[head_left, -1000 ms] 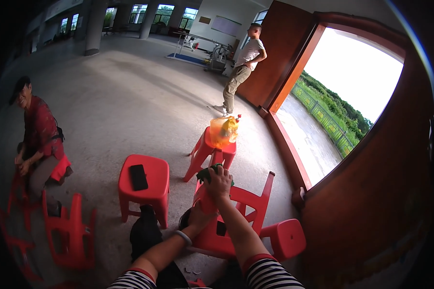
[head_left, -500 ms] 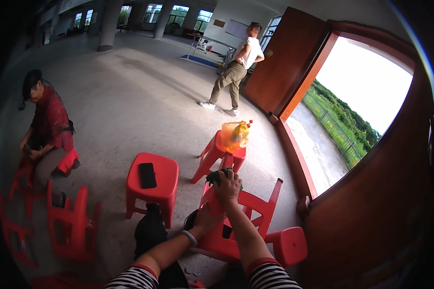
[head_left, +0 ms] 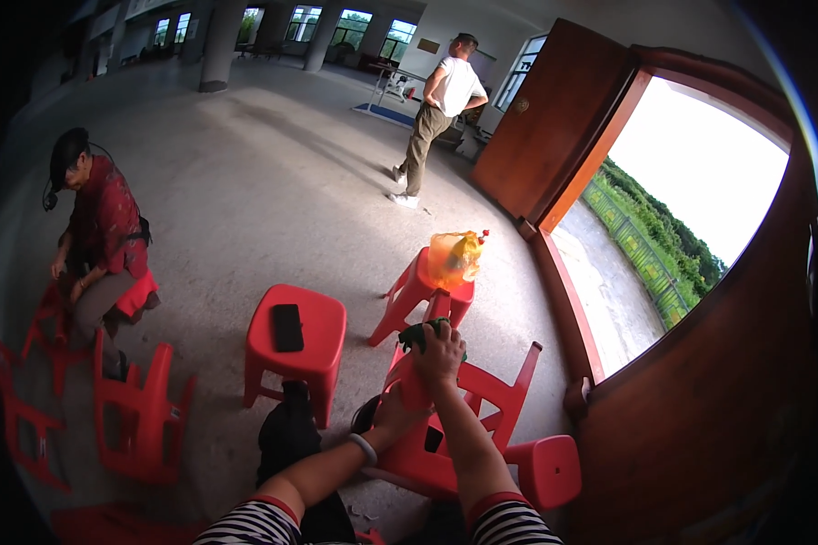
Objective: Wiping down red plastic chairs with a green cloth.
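Note:
A red plastic stool [head_left: 415, 467] lies tipped over in front of me with its legs pointing up and away. My left hand [head_left: 400, 416] is closed around one of its legs, low down near the seat. Farther up that leg, my right hand [head_left: 443, 352] presses a bunched dark green cloth [head_left: 413, 336] against it, fingers curled over. The leg's tip reaches toward another red stool, where an orange-yellow plastic bag [head_left: 454, 261] sits.
An upright red stool [head_left: 273, 359] on the left carries a black phone [head_left: 287, 328]. Tipped red stools [head_left: 136, 427] lie at far left; another [head_left: 554, 472] is at right. A person in red [head_left: 109, 218] sits left. Someone in white [head_left: 454, 86] stands near the open wooden door [head_left: 554, 109].
The view has shifted slightly. The standing person has stepped, bringing their feet closer together. The seated person's head is bent lower. My hands keep nearly the same hold on the stool and cloth.

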The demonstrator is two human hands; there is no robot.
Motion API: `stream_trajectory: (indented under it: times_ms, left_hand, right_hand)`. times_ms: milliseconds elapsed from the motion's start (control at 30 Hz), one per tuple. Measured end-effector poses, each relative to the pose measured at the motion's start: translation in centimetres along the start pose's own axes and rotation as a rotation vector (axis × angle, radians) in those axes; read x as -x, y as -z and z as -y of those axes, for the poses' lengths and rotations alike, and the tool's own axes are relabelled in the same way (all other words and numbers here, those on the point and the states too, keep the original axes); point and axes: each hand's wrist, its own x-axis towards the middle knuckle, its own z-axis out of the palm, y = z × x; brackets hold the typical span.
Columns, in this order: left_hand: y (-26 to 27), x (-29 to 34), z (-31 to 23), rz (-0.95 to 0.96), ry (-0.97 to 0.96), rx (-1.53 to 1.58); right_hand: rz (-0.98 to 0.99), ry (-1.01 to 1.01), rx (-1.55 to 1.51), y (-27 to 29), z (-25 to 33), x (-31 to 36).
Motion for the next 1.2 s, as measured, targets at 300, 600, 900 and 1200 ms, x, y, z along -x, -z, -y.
stream_trajectory:
  times_ms: [300, 600, 900, 1200]
  left_hand:
    - [0.5, 0.4, -1.0, 0.013, -0.02, -0.008]
    - [0.1, 0.2, -0.7, -0.004, -0.037, 0.001]
    - [-1.1, -1.2, 1.4, 0.024, -0.039, -0.018]
    - [-0.9, -0.7, 1.0, -0.028, -0.058, -0.01]
  right_hand:
    - [0.005, 0.009, 0.008, 0.1, -0.3, 0.0]
    - [0.001, 0.011, 0.005, 0.0, -0.3, -0.2]
    - [-0.008, 0.013, 0.034, -0.3, -0.1, -0.3]
    - [-0.032, 0.02, 0.023, -0.4, -0.1, -0.1]
